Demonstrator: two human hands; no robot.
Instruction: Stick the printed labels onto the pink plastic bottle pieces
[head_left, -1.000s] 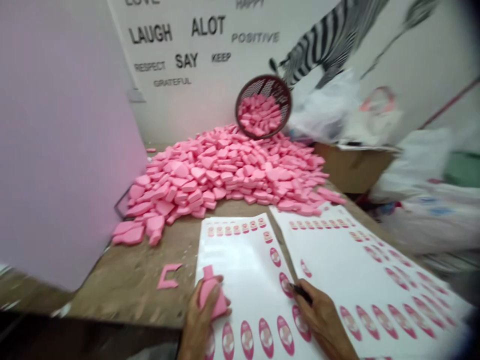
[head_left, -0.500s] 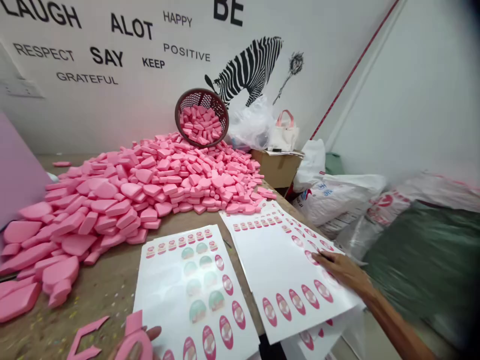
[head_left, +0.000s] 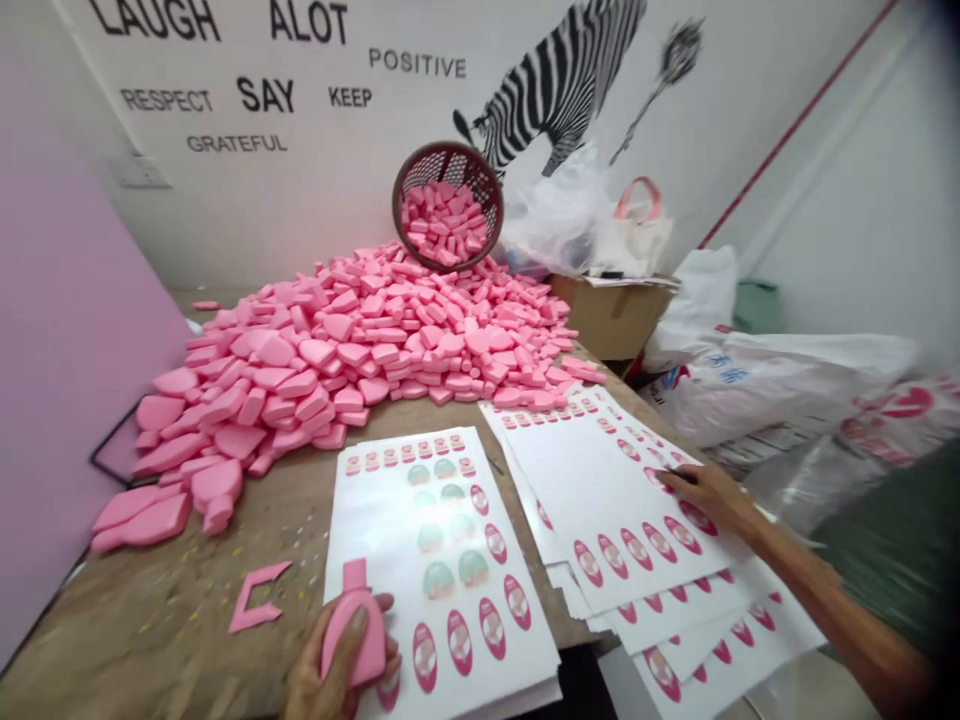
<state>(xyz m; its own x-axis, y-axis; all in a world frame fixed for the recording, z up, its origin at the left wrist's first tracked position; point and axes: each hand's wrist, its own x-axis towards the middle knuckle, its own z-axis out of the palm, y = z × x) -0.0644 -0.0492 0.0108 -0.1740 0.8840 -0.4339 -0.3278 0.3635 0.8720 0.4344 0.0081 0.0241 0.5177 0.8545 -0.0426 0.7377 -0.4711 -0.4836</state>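
My left hand (head_left: 319, 665) is closed round a pink bottle-shaped foam piece (head_left: 369, 640), its neck pointing up, thumb across its front. Beneath it lies the left stack of sticker sheets (head_left: 382, 530), with pink oval and green round stickers. At the right edge of the right-hand sticker sheets (head_left: 570, 480), my right hand (head_left: 716, 500) is closed on a thin dark tool (head_left: 681, 474), its tip near the oval stickers; its exact kind does not show clearly. A flat pink C-shaped cutout (head_left: 251, 597) rests on the table left of my left hand.
A large heap of pink pieces (head_left: 360, 340) covers the back of the table (head_left: 172, 630). A tipped brown basket (head_left: 495, 205) of more pieces lies on it. Behind at right stand a cardboard box (head_left: 615, 315) and white sacks (head_left: 757, 390). A lilac panel (head_left: 67, 330) borders the left.
The view has shifted left and down. My left hand has risen further into view with the bottle-shaped piece. My right hand stays by the oval stickers at the right sheet's edge.
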